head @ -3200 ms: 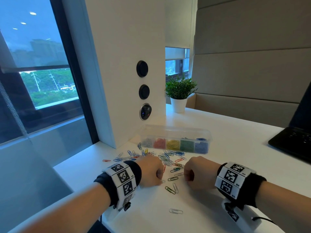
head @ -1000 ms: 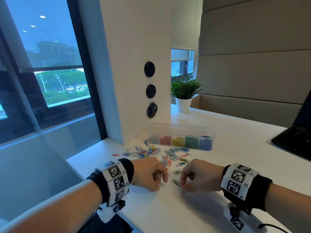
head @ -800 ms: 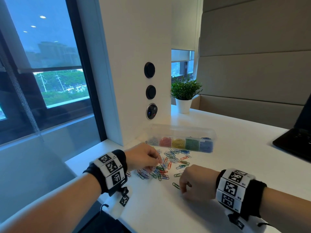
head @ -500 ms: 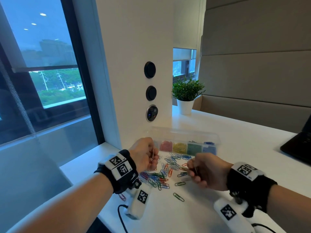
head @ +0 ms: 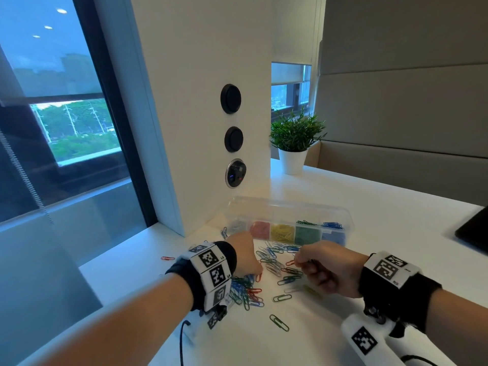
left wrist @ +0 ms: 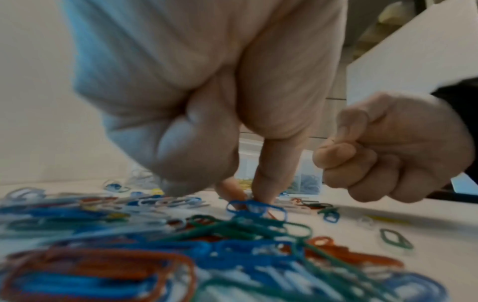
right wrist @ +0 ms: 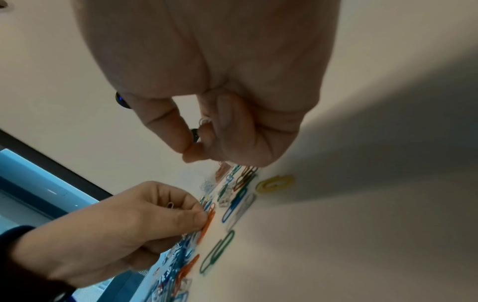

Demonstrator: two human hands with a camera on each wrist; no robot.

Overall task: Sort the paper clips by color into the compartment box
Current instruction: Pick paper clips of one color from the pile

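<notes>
Loose paper clips (head: 274,268) in red, blue, green, yellow and white lie spread on the white desk in front of the clear compartment box (head: 343,215), which holds sorted colours. My left hand (head: 260,272) reaches down onto the near pile, where thumb and forefinger pinch a red clip (right wrist: 209,218) still lying on the desk. Another reddish clip (right wrist: 170,205) pokes out between that hand's curled fingers. My right hand (head: 297,260) hovers just above the clips, fingers curled, thumb and forefinger tips together. A pale clip (right wrist: 205,121) is tucked inside its fingers.
A white pillar (head: 200,101) with round black sockets stands just behind the box. A small potted plant (head: 295,143) is at the back. A black laptop corner (head: 475,233) sits at the right. The desk edge (head: 118,262) drops off on the left by the window.
My left hand has come down from in front of the box onto the near pile and taken a red clip. The right hand has stayed raised, still curled.
</notes>
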